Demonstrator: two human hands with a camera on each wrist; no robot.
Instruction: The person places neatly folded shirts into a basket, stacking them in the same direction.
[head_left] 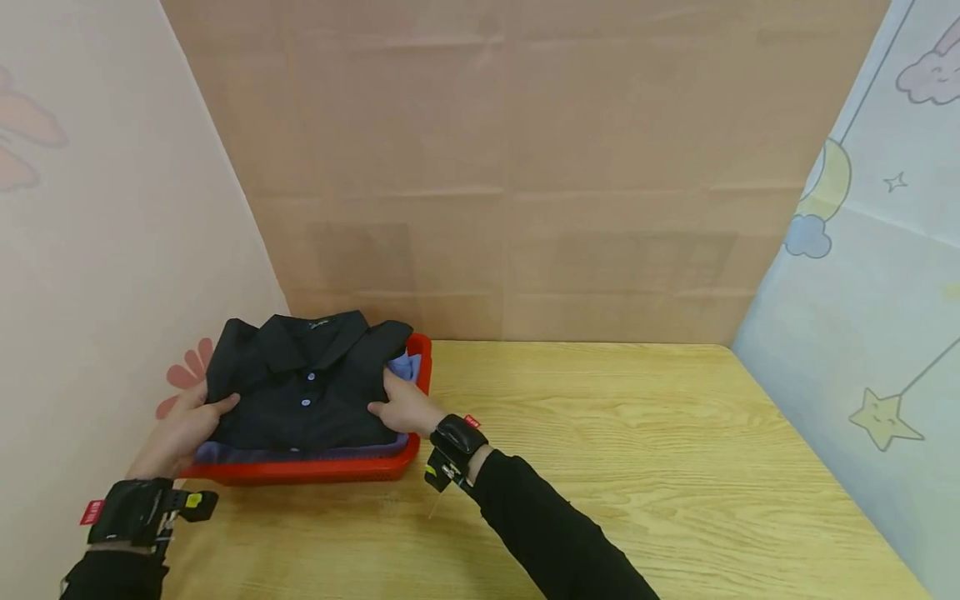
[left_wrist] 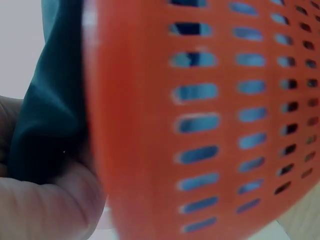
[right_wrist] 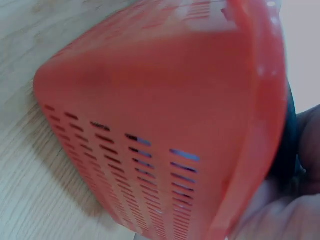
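Two thumbs on top: left hand (head_left: 182, 427) and right hand (head_left: 405, 406) pinching black shirt (head_left: 303, 385) edges; best lowered level, centred between palms into red basket (head_left: 315, 471).

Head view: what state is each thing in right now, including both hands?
Black polo shirt: folded, collar up, buttoned, lying on top in the basket.
Blue garment: folded underneath the shirt, only its edges showing.
Red basket: upright on the table, filled.
Left hand: gripping the shirt's left edge.
Right hand: on the shirt's right edge, thumb on top.
Wooden table: bears the basket.
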